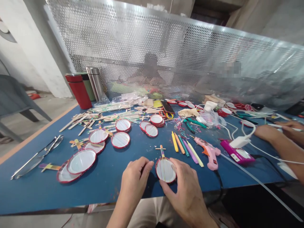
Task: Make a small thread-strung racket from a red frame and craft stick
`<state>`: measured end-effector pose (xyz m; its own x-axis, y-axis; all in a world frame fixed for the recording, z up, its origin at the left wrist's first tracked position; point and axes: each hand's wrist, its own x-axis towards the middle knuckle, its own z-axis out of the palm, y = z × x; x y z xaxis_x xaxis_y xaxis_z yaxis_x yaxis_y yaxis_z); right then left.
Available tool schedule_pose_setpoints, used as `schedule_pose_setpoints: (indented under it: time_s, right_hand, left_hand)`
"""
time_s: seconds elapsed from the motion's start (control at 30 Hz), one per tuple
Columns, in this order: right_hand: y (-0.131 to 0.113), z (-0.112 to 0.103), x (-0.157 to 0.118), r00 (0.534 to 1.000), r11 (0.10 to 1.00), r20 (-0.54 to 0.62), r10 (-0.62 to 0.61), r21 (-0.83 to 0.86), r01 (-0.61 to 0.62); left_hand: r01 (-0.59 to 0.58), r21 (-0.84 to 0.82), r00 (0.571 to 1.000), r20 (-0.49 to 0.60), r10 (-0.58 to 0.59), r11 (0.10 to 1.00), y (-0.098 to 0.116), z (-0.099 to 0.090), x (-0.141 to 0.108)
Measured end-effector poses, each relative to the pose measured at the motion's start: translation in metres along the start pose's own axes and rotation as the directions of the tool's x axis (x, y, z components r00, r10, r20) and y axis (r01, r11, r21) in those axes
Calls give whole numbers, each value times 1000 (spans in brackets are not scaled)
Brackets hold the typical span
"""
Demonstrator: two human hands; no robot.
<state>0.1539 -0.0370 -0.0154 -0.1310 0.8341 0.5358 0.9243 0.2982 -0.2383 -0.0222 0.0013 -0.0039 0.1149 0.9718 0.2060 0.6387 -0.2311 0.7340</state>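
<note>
A small round disc with a red rim [166, 171] lies near the table's front edge, a coloured craft stick standing out from its top with a thin crosspiece. My right hand [185, 183] grips this disc by its right side, thumb at the lower rim and fingers at the upper right. Just left of the disc is my left hand [136, 177], its thumb and fingers drawn together; whatever they hold, if anything, is too small to name. Coloured sticks [186, 147] and a pink glue gun [209, 152] lie to the right.
More red-rimmed discs [82, 161] and a pile of craft sticks [80, 122] cover the left and middle. Bottles [79, 91] stand at the back left before a perforated metal sheet [123, 41]. A purple power strip [237, 153], cables and another person's arms [275, 139] are at right.
</note>
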Motion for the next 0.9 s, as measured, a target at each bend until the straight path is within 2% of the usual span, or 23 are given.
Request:
schedule_pose_setpoints:
  time_s: [0.5, 0.9]
  right_hand:
    - [8, 11, 21, 998, 994, 18, 65, -89, -63]
    - [10, 8, 27, 999, 990, 27, 28, -138, -24]
  left_hand:
    - [-147, 137, 989, 36, 143, 980, -6, 5, 1]
    - [-182, 115, 983, 40, 179, 977, -5, 7, 8]
